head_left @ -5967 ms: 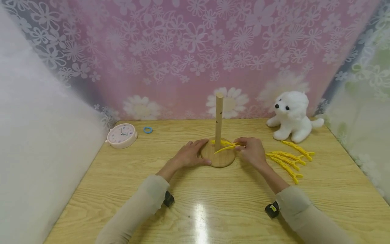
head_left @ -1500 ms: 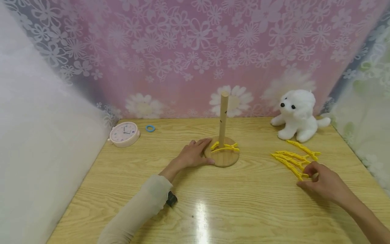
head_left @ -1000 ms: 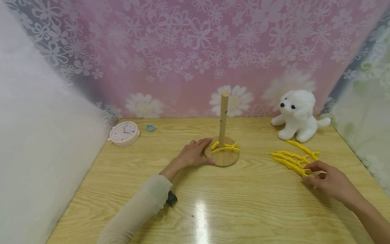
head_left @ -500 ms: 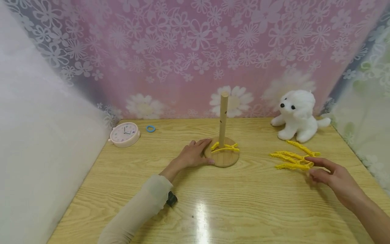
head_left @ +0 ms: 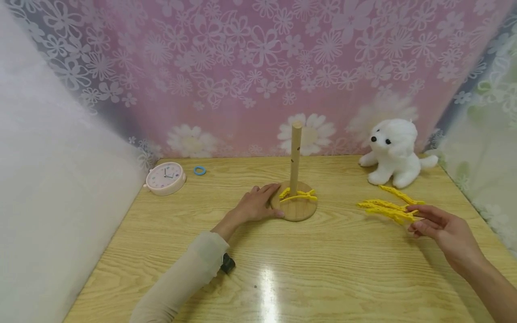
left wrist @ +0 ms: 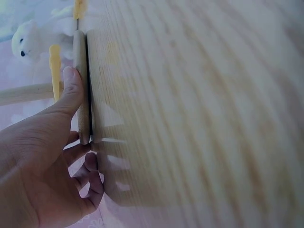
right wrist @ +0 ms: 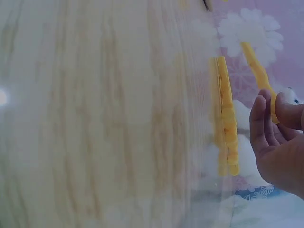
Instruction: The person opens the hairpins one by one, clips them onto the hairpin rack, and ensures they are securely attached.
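Note:
A wooden stand with a round base (head_left: 296, 213) and an upright post (head_left: 295, 154) stands mid-table. My left hand (head_left: 255, 207) holds the base by its left rim, thumb (left wrist: 71, 83) at the edge and fingers bent round behind. Low on the post, a yellow alligator hair clip (head_left: 303, 196) sits with its two arms on either side of it. To the right, my right hand (head_left: 454, 231) pinches another yellow hair clip (right wrist: 256, 66) by its handle end, raised above the table in the right wrist view. More yellow clips (right wrist: 228, 118) lie right beside it.
One separate clip (head_left: 400, 194) lies nearer the white plush dog (head_left: 391, 150) at the back right. A pink clock (head_left: 164, 178) and a blue ring (head_left: 199, 170) lie at the back left. A flowered curtain (head_left: 226, 67) hangs behind the table.
My right hand went from the clip on the post to the pile, took a clip by its handles, turned it and raised it. The left hand stays on the base.

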Demonstrator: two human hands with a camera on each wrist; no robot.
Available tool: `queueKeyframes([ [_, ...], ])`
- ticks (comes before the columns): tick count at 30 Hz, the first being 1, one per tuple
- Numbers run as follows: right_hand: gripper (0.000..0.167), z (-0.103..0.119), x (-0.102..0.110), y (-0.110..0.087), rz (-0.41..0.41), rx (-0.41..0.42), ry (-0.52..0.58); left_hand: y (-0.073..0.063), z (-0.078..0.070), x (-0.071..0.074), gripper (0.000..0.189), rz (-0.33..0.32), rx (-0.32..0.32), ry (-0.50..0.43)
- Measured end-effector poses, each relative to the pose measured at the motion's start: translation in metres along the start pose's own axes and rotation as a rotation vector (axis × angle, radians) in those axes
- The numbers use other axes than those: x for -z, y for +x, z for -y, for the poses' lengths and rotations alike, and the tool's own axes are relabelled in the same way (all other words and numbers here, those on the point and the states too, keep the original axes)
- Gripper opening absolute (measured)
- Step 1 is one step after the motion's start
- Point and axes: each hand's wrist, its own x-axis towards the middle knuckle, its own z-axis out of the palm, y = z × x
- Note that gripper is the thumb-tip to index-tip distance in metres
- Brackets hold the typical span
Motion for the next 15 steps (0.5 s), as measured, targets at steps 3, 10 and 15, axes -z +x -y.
queueKeyframes([
  [3, 0.031, 0.004, -0.003, 0.001, -0.063, -0.005, -0.04, 0.0, 0.001, -0.001, 0.1, -0.004, -0.002, 0.0],
  [10, 0.027, 0.016, -0.013, 0.004, -0.134, 0.01, -0.058, 0.0, 0.0, 0.0, 0.099, -0.002, 0.003, 0.002],
  [15, 0.026, 0.017, -0.025, 0.01, -0.146, 0.09, 0.104, 0.0, 0.0, 0.0, 0.099, -0.006, -0.008, 0.007],
])
